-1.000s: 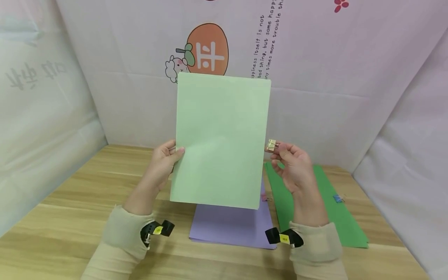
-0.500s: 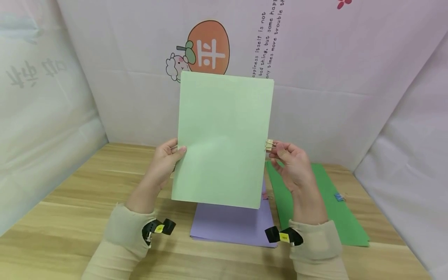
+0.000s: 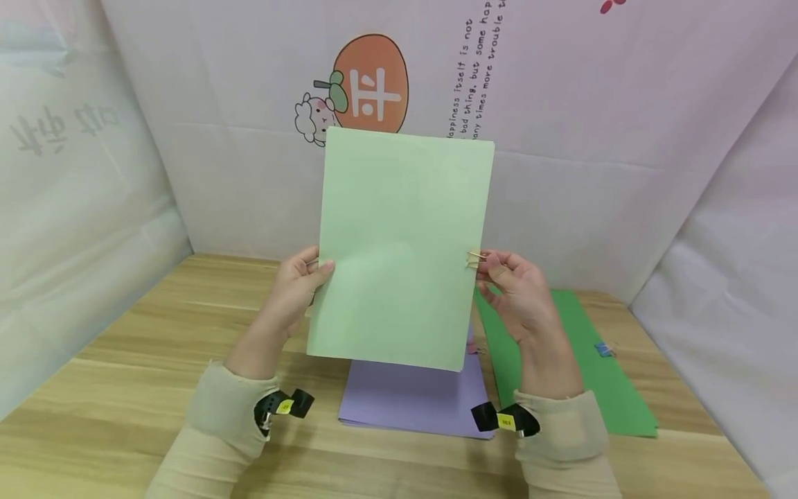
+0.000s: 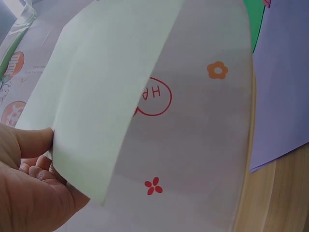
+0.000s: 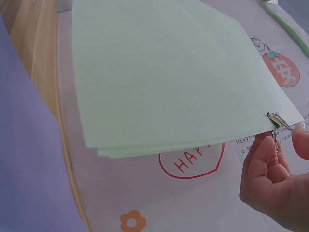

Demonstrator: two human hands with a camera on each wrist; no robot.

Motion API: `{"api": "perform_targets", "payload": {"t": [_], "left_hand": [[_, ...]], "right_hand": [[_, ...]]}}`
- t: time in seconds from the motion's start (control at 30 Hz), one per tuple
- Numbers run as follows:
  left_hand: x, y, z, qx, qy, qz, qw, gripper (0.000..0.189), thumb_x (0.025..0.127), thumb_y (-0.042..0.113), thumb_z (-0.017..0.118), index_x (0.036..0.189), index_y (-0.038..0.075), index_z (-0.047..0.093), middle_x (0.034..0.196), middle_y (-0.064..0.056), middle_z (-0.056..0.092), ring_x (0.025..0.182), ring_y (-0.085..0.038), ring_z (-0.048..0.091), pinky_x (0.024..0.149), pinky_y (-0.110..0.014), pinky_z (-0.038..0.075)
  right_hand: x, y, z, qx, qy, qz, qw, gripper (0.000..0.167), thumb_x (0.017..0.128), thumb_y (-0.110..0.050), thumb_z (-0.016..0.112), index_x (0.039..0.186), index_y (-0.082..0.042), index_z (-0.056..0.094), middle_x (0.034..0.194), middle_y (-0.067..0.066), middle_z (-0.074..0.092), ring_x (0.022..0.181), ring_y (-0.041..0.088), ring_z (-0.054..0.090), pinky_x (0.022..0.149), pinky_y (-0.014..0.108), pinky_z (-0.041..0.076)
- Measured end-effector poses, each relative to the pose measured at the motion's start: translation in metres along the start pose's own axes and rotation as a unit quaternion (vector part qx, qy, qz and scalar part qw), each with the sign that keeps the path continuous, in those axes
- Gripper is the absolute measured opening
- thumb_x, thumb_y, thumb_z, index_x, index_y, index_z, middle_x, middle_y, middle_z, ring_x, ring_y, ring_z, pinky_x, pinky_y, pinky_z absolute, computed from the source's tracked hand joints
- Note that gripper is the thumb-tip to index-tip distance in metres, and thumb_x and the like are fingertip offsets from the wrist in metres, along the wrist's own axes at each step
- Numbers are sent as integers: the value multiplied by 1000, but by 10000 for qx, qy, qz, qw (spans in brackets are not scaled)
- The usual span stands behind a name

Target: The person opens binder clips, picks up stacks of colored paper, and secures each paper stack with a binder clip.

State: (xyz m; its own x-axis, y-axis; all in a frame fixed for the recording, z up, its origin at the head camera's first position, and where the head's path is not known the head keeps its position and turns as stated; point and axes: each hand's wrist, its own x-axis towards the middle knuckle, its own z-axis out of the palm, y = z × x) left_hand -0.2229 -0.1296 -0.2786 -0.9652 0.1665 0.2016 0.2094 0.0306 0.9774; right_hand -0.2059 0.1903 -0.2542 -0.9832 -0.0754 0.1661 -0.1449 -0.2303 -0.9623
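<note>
A stack of pale green paper (image 3: 399, 229) is held up above the table in the head view. My left hand (image 3: 296, 287) grips its left edge, thumb (image 4: 37, 141) on the near face. At the right edge, my right hand (image 3: 524, 294) pinches the wire handles of a gold binder clip (image 3: 472, 259). The clip's jaws straddle the paper edge in the right wrist view, where several sheets show slightly uneven corners. Behind and below lies purple paper (image 3: 414, 402) with a pink binder clip (image 3: 474, 348), partly hidden by the pale green stack.
Dark green paper (image 3: 573, 346) with a blue binder clip (image 3: 603, 350) lies at the right on the wooden table (image 3: 156, 333). A white printed cloth (image 3: 580, 90) hangs behind and at both sides. Small cameras are strapped to both wrists.
My right hand has moved the gold clip left, from beside the stack onto its right edge. The pale green stack has shifted slightly right in the head view.
</note>
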Motion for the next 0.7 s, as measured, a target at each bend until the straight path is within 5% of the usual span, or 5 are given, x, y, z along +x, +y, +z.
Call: {"api": "perform_targets", "payload": {"t": [0.27,0.7], "left_hand": [[1,-1,-1,-137,-19,38,9999,46,106,13,44,149,-3,38,99,9,72,80,-2,67,74,-17,56],[0,1,0,-24,-81,10,10000,44,106,13,45,148,0,40,103,7,73,87,-4,70,78,-24,57]], "right_hand": [[1,1,-2,217,-178,99,9996,13,98,-26,59,103,-15,66,84,-8,71,84,7,61,76,18,50],[0,-4,-9,86,-141,85,9998,9,96,-26,65,98,-21,72,92,-9,70,92,9,61,83,22,47]]}}
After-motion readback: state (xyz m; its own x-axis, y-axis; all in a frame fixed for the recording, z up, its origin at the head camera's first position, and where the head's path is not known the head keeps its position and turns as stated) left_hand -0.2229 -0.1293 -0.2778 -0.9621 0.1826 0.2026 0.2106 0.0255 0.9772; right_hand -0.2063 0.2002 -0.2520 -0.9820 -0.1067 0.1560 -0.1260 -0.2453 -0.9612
